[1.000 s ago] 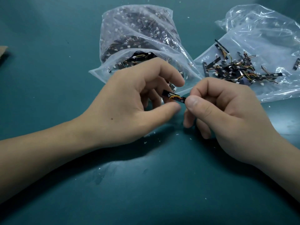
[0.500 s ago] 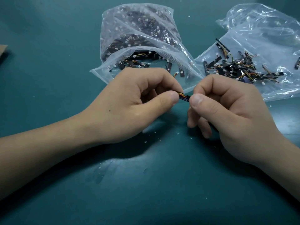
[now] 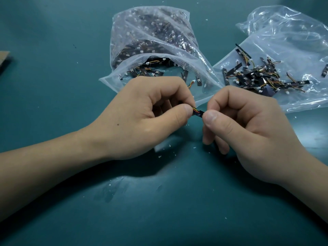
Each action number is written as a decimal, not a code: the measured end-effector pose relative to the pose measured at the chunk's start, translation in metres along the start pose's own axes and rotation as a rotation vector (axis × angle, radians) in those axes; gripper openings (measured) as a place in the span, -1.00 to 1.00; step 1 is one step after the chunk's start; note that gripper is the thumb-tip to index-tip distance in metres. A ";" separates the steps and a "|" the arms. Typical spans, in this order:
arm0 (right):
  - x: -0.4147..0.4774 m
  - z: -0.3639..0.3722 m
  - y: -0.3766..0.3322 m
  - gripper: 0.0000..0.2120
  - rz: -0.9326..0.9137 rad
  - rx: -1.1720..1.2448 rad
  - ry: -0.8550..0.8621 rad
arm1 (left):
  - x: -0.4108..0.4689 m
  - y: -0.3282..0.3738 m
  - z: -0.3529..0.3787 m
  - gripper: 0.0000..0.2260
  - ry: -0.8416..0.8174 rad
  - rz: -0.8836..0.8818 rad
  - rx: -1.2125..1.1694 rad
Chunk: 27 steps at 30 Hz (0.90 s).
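**Steadying the little board at both ends**

We hold the small black board (image 3: 198,113) between our two hands, just above the teal table (image 3: 53,96) and just in front of the open mouth of the full bag (image 3: 150,41). Our left hand (image 3: 142,118) is curled tight, thumb and forefinger pinching the end where the coloured wires (image 3: 194,109) run in. Our right hand (image 3: 248,130) pinches the other end between thumb tip and bent forefinger, its lower fingers hanging loosely toward the table. Only a short stretch of the board shows between the thumbs, so we cannot tell what lies under our fingers.

As we read it, we are working the wired end of the board. We do best to grip the board itself, not the thin wires, which would likely tear loose under a pull. We apply small, even force straight along the strip and avoid twisting. We stay low over the table so a slip drops the piece close by. We also keep it apart from the loose pile (image 3: 262,79) at the flatter bag (image 3: 287,38), lest the lots mix.
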State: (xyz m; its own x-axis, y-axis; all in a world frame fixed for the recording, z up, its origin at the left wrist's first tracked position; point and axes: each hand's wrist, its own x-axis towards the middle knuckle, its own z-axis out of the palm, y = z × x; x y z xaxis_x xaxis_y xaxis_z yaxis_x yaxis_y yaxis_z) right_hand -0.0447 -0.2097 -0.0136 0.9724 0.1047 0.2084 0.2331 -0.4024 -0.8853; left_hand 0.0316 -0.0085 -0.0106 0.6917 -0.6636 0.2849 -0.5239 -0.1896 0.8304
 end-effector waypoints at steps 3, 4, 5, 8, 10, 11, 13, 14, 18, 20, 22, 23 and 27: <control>0.000 0.000 -0.001 -0.84 -0.010 -0.011 -0.007 | 0.000 0.000 0.000 -0.93 -0.009 0.006 0.023; 0.000 0.000 -0.001 -0.84 -0.012 -0.015 -0.008 | 0.000 0.000 0.000 -0.93 -0.011 0.008 0.024; 0.000 0.001 -0.001 -0.84 -0.011 -0.017 -0.009 | -0.001 0.000 0.000 -0.93 -0.013 0.007 0.016; 0.000 0.000 -0.001 -0.84 -0.013 -0.021 -0.008 | 0.000 0.001 0.000 -0.93 -0.018 0.008 0.011; 0.000 0.000 -0.001 -0.84 -0.012 -0.024 -0.008 | 0.000 0.001 0.000 -0.93 -0.020 0.011 0.007; 0.000 0.000 -0.001 -0.84 -0.012 -0.025 -0.007 | 0.000 0.001 0.000 -0.93 -0.019 0.014 0.012; -0.001 0.000 -0.001 -0.84 -0.010 -0.026 -0.004 | 0.000 0.001 0.001 -0.94 -0.007 0.025 0.047; -0.001 0.000 -0.001 -0.84 -0.009 -0.024 0.000 | 0.000 0.001 0.001 -0.94 0.000 0.031 0.061; -0.001 0.000 0.000 -0.84 -0.012 -0.027 -0.004 | -0.001 0.001 0.000 -0.94 -0.007 0.035 0.057; -0.001 0.000 0.000 -0.84 -0.014 -0.024 -0.004 | -0.002 0.001 0.000 -0.92 -0.015 0.038 0.030; -0.001 0.000 -0.001 -0.84 -0.015 -0.020 -0.004 | -0.002 0.000 -0.001 -0.91 -0.022 0.023 0.013; -0.001 0.000 -0.001 -0.84 -0.016 -0.020 -0.003 | -0.001 0.000 -0.001 -0.92 -0.024 0.014 0.008; -0.001 0.000 0.000 -0.85 -0.021 -0.026 -0.004 | -0.001 0.000 0.000 -0.93 -0.032 0.019 0.017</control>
State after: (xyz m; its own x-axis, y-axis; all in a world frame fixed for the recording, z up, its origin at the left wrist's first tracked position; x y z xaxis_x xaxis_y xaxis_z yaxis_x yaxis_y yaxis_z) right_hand -0.0456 -0.2095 -0.0137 0.9674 0.1164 0.2249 0.2532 -0.4236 -0.8697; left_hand 0.0311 -0.0076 -0.0111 0.6655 -0.6898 0.2852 -0.5456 -0.1887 0.8165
